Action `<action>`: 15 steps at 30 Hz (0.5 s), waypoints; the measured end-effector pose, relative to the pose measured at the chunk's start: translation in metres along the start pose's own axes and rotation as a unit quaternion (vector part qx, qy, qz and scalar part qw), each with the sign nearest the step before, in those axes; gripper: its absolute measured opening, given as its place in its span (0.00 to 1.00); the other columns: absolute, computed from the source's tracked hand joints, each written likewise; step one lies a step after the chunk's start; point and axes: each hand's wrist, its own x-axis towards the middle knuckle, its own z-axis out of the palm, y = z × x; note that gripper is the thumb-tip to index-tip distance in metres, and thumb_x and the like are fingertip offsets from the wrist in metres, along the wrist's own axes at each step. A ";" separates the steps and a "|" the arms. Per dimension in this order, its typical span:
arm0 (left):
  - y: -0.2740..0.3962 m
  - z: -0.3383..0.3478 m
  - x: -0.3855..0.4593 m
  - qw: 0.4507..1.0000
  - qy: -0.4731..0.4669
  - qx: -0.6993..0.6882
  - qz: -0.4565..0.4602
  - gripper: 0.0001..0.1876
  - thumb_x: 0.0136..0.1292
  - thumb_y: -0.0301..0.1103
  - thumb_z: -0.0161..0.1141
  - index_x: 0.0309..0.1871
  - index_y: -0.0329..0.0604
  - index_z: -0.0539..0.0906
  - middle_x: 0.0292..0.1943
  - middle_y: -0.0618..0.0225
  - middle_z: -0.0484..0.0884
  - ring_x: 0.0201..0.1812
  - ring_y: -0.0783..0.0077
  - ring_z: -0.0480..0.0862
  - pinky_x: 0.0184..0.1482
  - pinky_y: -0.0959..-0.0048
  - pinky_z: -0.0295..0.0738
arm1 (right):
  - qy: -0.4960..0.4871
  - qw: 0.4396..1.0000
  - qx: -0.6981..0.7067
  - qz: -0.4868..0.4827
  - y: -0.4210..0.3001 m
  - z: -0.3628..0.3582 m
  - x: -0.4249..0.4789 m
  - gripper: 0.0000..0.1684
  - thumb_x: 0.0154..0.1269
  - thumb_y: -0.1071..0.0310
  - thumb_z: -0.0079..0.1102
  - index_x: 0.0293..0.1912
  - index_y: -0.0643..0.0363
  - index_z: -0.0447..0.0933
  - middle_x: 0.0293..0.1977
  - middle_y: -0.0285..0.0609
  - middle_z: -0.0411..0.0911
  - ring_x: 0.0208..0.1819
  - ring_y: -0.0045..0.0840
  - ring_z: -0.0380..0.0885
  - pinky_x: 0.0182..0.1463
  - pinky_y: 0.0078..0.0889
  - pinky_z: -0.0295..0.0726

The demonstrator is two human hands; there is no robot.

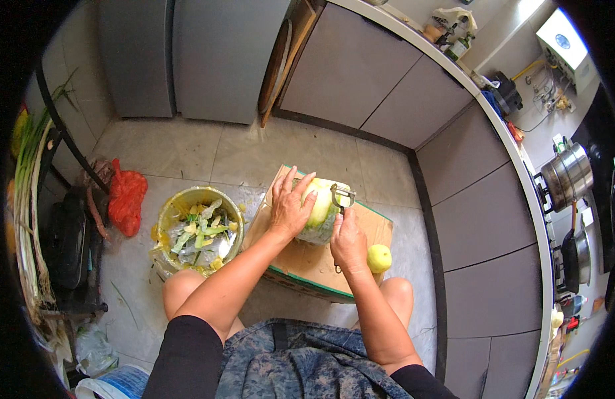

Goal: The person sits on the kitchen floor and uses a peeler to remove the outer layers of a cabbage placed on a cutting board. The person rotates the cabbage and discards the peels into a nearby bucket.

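A large, partly peeled green gourd point(321, 219) lies on a low cardboard box point(287, 259) with green edges, in front of my knees. Pale flesh shows on its upper side, and mottled green rind is left lower down. My left hand point(291, 207) presses against its left end, fingers spread over it. In my right hand point(349, 239) is a Y-shaped peeler point(343, 195), its metal head over the right part of the gourd. The handle is mostly hidden by my fingers. A yellow-green round fruit point(379, 258) sits on the box beside my right wrist.
Left of the box stands a bucket point(237, 209) holding peelings and plastic. Farther left are a red plastic bag point(128, 199) and a rack with long green onions point(30, 199). Grey cabinets point(486, 234) line the right, below a counter with a steel pot point(566, 172).
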 end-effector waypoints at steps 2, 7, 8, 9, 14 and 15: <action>0.003 0.005 0.000 1.000 -0.007 -0.010 -0.003 0.21 0.63 0.43 0.55 0.59 0.53 0.76 0.63 0.52 0.68 0.64 0.50 0.64 0.67 0.55 0.54 | -0.022 0.998 -0.057 -0.004 -0.010 -0.005 -0.002 0.12 0.72 0.61 0.41 0.48 0.57 0.63 0.28 0.61 0.78 0.30 0.59 0.76 0.34 0.62 0.72; -0.006 0.017 0.006 0.999 -0.007 -0.046 0.005 0.19 0.64 0.44 0.54 0.57 0.52 0.77 0.61 0.54 0.71 0.63 0.50 0.66 0.66 0.56 0.56 | -0.040 0.997 -0.065 0.007 -0.010 -0.002 -0.001 0.12 0.72 0.61 0.40 0.47 0.58 0.61 0.27 0.62 0.78 0.30 0.60 0.76 0.35 0.63 0.71; -0.008 0.017 0.006 0.999 -0.006 -0.044 0.011 0.18 0.64 0.44 0.53 0.55 0.52 0.77 0.60 0.55 0.71 0.63 0.50 0.66 0.66 0.56 0.56 | -0.038 0.997 -0.063 0.006 -0.009 -0.001 -0.002 0.12 0.72 0.61 0.40 0.47 0.58 0.61 0.28 0.62 0.78 0.30 0.60 0.76 0.35 0.63 0.71; -0.007 0.017 0.008 0.999 -0.003 -0.041 0.017 0.17 0.64 0.44 0.53 0.54 0.51 0.78 0.60 0.55 0.72 0.63 0.50 0.66 0.66 0.56 0.57 | -0.035 0.997 -0.062 0.004 -0.008 0.000 -0.003 0.12 0.72 0.61 0.40 0.47 0.58 0.61 0.28 0.63 0.77 0.30 0.60 0.75 0.34 0.63 0.71; -0.004 0.023 0.011 0.994 0.002 -0.111 -0.006 0.14 0.63 0.43 0.57 0.48 0.49 0.79 0.49 0.61 0.79 0.56 0.54 0.73 0.61 0.60 0.64 | -0.039 0.999 -0.034 0.016 0.000 0.005 -0.015 0.14 0.72 0.62 0.40 0.50 0.60 0.60 0.28 0.65 0.77 0.30 0.61 0.75 0.33 0.62 0.71; -0.004 0.023 0.010 0.992 -0.003 -0.122 -0.018 0.14 0.63 0.43 0.57 0.47 0.49 0.79 0.48 0.61 0.79 0.56 0.54 0.73 0.61 0.60 0.65 | -0.037 0.999 -0.025 0.013 0.002 0.007 -0.018 0.14 0.72 0.62 0.40 0.51 0.60 0.60 0.28 0.65 0.77 0.30 0.61 0.75 0.33 0.62 0.71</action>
